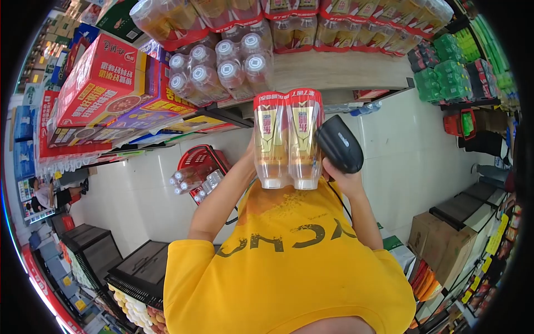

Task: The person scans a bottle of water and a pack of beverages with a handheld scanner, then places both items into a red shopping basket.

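A shrink-wrapped pack of bottles [288, 139] with gold and red labels is held in front of the yellow shirt, bottoms of the bottles showing pale caps toward the body. My left hand [251, 153] is at the pack's left side, its fingers mostly hidden behind the pack. At the pack's right side, my right hand [340, 173] is wrapped round the handle of a black handheld scanner [340, 145]. The scanner's head overlaps the right edge of the pack.
Wrapped bottle packs [228, 64] stand on a wooden shelf [339, 71] ahead. A red basket [221, 158] with bottles is on the floor at left, near stacked red cartons [105, 78]. Green bottle packs [448, 78] and a cardboard box [445, 245] are at right. People are at the far edges.
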Motion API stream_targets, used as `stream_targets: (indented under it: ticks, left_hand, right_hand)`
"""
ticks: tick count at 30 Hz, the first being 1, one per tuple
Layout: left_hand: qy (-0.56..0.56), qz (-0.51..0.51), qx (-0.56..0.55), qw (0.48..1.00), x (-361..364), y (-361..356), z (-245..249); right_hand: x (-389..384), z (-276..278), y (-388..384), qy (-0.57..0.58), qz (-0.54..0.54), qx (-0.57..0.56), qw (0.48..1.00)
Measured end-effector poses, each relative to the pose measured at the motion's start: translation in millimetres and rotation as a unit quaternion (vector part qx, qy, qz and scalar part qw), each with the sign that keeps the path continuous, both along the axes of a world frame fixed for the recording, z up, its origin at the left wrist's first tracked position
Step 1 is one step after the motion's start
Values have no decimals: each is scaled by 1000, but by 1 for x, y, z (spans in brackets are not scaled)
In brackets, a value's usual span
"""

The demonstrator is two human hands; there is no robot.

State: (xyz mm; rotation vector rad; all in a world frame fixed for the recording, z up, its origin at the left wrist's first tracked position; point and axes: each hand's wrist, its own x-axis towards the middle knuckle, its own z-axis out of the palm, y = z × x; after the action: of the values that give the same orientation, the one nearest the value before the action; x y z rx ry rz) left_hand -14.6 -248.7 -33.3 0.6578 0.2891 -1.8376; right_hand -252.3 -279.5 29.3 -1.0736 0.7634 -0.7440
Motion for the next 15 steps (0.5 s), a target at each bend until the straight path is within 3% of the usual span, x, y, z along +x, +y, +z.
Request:
stream_targets:
  ticks: [5,8,9,13,15]
  left_hand:
    - [71,-32,-85,993,-20,-21,20]
    - [50,-69,-134,987,-21,-45,-15]
    - [62,-69,-146,985,-21,-50,-3]
    - [-34,-82,-161,983,-11,-91,-27]
    - [-67,-41,-97,992,-4,-104,-47]
  right_hand:
    - [0,2,-32,-32,-35,55,997]
    - [5,8,-59,-27,-47,90,994]
    - [9,12,-70,-25,-61,90,994]
    - [24,5,-130,-42,-37,124,991]
    - [31,-6,-158,-46,-24,142,989]
